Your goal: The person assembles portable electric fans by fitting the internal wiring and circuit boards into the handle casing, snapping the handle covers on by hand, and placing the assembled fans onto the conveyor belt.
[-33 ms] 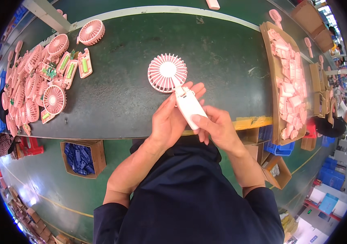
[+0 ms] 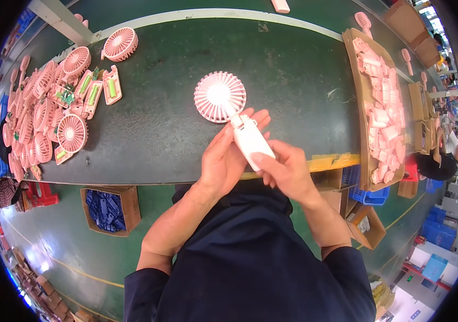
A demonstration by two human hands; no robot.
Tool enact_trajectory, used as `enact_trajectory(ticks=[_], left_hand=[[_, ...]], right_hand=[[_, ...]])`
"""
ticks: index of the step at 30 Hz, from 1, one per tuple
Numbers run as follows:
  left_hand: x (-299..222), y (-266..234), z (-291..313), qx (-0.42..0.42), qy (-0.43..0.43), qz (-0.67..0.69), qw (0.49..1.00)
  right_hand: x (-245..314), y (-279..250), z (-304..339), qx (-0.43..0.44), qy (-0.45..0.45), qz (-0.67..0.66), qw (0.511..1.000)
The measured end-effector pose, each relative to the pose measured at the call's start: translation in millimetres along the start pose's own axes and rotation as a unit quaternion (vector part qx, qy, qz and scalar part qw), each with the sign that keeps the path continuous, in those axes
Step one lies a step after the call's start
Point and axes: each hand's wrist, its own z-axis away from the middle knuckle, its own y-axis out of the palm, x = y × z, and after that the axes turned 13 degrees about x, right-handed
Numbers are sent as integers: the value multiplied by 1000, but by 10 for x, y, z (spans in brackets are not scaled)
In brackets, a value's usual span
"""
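Observation:
A pink handheld fan is between my two hands over the near edge of the dark table. Its round slatted head points away from me, and its pale handle slants toward my right. My left hand cradles the handle from beneath, palm up, fingertips showing past its far side. With the thumb on top near the lower end, my right hand grips the handle; the fingers underneath are partly hidden. Glare washes out the middle of the fan head and part of the handle.
Pink fans and opened handles with green cells are heaped at the left. A cardboard tray of pink shell parts lies at the right. Below the table stands a carton of blue parts. A white post rises at far left.
The fan head has shifted very slightly to the left. The fingers of my right hand beneath the handle have drawn in a little. Nothing else has visibly moved.

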Motion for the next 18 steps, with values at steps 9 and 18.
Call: enact_trajectory(ticks=[9,18], left_hand=[[28,-147,3,15,27,60,998],[-79,-119,51,87,-3,-1,996]], right_hand=[[30,55,4,-13,-145,154,977],[-95,122,-27,278,98,-486,823]])
